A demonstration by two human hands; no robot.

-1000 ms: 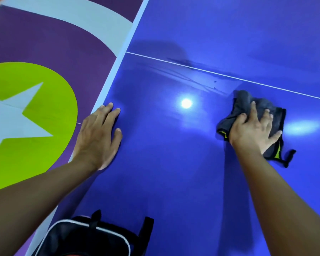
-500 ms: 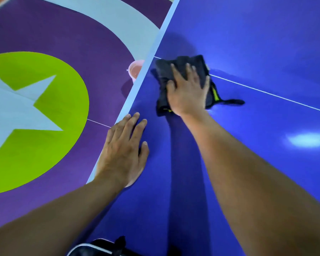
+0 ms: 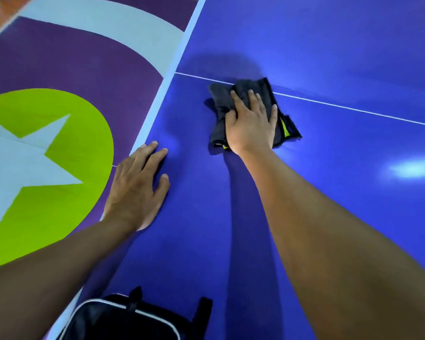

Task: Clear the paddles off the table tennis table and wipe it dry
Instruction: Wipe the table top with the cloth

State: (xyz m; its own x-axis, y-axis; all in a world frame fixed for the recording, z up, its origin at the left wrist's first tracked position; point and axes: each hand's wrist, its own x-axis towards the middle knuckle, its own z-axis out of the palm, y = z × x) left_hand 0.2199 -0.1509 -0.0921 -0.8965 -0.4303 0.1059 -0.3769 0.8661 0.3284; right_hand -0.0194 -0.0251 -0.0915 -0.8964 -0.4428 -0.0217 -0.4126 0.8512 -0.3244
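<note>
— What surface is shown?

— A glossy blue bench is seen, edged in white on its left side and crossed by a thin white line. Beside it, a floor painted purple is shown, with a pale grey band and a green circle in which a pale star is set.

— Where is the cloth found?

— A dark grey cloth with a yellow-green trim is bunched on the bench, directly under the fingers of the right hand. Its far edge is met by the white line just beyond those fingertips.

— Is it gripped?

— No. The fingers are laid nearly straight and spread across it, released, and the cloth is pressed flat to the bench by the palm.

— And the left hand?

— The left hand is laid flat on the bare bench, nearer than the right fingers and to their left, apart from the cloth. Its fingers are stretched out and released, and nothing is grasped. The white edge runs just left of them.

— What is nearer?

— A black bag with white piping is seen well behind both sets of fingers, touched by neither hand.
</note>
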